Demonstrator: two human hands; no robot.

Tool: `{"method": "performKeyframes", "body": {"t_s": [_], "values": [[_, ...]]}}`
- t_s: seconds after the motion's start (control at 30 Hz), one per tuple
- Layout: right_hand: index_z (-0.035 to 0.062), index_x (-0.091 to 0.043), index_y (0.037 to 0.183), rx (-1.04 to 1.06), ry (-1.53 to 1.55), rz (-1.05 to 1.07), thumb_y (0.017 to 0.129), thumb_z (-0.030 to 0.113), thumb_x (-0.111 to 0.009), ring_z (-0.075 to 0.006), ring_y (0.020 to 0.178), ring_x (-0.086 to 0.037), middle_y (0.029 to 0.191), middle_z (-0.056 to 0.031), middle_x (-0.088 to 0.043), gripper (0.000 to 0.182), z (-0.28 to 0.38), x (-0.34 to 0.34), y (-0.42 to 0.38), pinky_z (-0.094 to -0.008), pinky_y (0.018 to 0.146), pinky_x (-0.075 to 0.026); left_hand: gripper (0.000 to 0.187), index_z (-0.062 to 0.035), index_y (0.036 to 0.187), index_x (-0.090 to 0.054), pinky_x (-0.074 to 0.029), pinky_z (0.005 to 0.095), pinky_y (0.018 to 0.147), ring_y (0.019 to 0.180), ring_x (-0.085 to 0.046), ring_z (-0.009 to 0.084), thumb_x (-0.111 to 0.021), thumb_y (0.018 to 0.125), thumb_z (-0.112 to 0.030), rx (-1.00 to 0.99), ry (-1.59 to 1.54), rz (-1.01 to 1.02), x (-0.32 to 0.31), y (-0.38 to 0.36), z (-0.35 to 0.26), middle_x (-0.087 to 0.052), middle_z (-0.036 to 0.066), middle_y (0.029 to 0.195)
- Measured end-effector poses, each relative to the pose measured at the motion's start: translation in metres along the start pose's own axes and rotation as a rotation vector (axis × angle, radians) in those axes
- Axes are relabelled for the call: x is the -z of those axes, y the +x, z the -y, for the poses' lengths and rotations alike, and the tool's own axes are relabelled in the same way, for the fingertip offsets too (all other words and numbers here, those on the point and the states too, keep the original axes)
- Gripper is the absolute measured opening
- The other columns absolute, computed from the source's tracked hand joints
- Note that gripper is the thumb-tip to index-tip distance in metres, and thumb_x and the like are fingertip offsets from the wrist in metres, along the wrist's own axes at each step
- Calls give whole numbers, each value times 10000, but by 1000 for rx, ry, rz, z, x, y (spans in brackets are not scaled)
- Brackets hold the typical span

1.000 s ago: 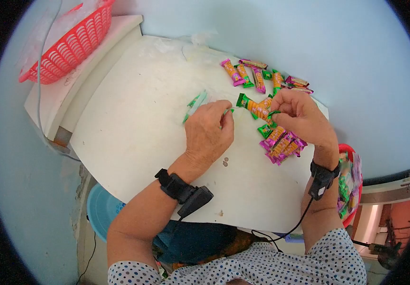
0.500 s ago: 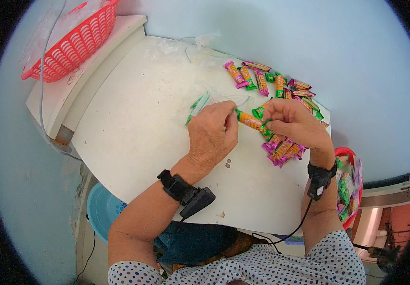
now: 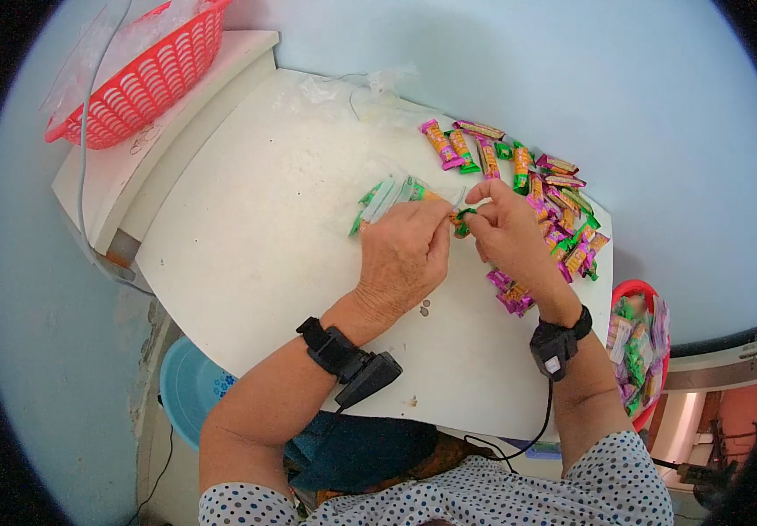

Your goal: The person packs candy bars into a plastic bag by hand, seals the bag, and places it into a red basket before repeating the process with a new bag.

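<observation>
Near the middle of the white table, my left hand is closed on a clear plastic bag. Green wrapping shows through the bag, and its lower part is hidden behind the hand. My right hand pinches the green end of a wrapped snack bar at the bag's right side. Most of that bar is covered by my fingers, so how far it is inside cannot be seen. Several purple and green snack bars lie loose beyond and right of my right hand. A few purple ones lie below its wrist.
A red basket holding clear plastic stands on the raised ledge at far left. More clear plastic lies by the back wall. A red container of filled packets stands off the right edge. A blue basin sits below, left.
My right hand has moved left, bringing the snack bar against the bag. More of the bag now shows above my left hand, which has shifted slightly right.
</observation>
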State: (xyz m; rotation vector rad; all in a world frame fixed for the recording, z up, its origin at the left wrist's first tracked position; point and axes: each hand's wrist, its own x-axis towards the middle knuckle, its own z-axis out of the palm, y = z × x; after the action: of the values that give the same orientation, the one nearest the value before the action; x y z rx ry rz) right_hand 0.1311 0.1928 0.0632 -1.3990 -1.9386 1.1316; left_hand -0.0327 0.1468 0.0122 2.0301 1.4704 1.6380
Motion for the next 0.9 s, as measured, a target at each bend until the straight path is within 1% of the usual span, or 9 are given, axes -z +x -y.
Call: {"method": "performKeyframes", "body": {"t_s": [0.1,0.2,0.3,0.4,0.5,0.6,0.7,0.8,0.9], "values": [[7,-516,1139,145,-105,-159,877,54,-593,-195,570,-620,673,-125,-661,278,-14,-10,6,-349,520,-459,199,-29,1008,-670,-542,384,687,816,-683,312,-653,813,4,-1,-21,7,-1,0,-1,-700,150,917],[-6,-515,1194,162,-179,-225,865,44,-590,-271,631,-666,733,-183,-685,341,-11,-16,4,-391,589,-494,200,-30,1007,-668,-544,386,700,825,-683,308,-646,812,9,-34,-40,5,-3,-1,1,-700,151,917],[-15,-536,1210,131,-139,-174,857,43,-588,-267,641,-673,726,-182,-682,361,-21,-19,8,-387,600,-504,199,-35,999,-665,-541,392,709,822,-680,307,-643,807,13,-59,-38,31,-3,-2,2,-693,149,903],[-10,-594,1135,84,-125,-141,851,45,-587,-267,643,-677,724,-189,-679,290,-26,-17,9,-392,604,-510,203,-46,992,-657,-522,402,673,783,-665,305,-642,799,13,-80,-38,68,-2,-3,0,-676,133,858],[11,-635,1065,20,-140,-151,854,93,-606,-307,640,-674,741,-201,-679,228,-25,-13,10,-418,602,-516,220,-62,997,-650,-489,405,620,733,-641,294,-646,789,9,-105,-42,105,-2,-3,-1,-649,112,806],[33,-647,996,204,-541,-195,843,160,-645,-353,660,-670,725,-198,-668,199,-28,-11,8,-463,602,-517,237,-79,1006,-648,-463,403,585,699,-623,275,-652,780,-7,-143,-31,96,-1,-4,-4,-630,94,772],[42,-633,949,274,-804,-241,825,215,-671,-385,695,-664,705,-192,-653,217,-24,-12,4,-499,617,-513,252,-91,1014,-649,-455,400,575,690,-620,258,-659,770,-25,-153,29,109,1,-3,-5,-625,81,760],[51,-624,931,245,-802,-188,811,196,-681,-377,740,-670,754,-181,-662,197,-24,-12,4,-495,643,-519,258,-97,1013,-649,-448,402,567,685,-620,249,-665,763,-36,-131,13,103,-4,-5,-2,-618,70,736],[56,-629,968,341,-699,-205,804,178,-686,-374,825,-668,902,-173,-679,212,-29,-11,6,-483,679,-524,263,-96,1012,-647,-448,407,568,683,-622,248,-673,756,-41,-131,-2,100,-5,-6,0,-611,68,708]]}}
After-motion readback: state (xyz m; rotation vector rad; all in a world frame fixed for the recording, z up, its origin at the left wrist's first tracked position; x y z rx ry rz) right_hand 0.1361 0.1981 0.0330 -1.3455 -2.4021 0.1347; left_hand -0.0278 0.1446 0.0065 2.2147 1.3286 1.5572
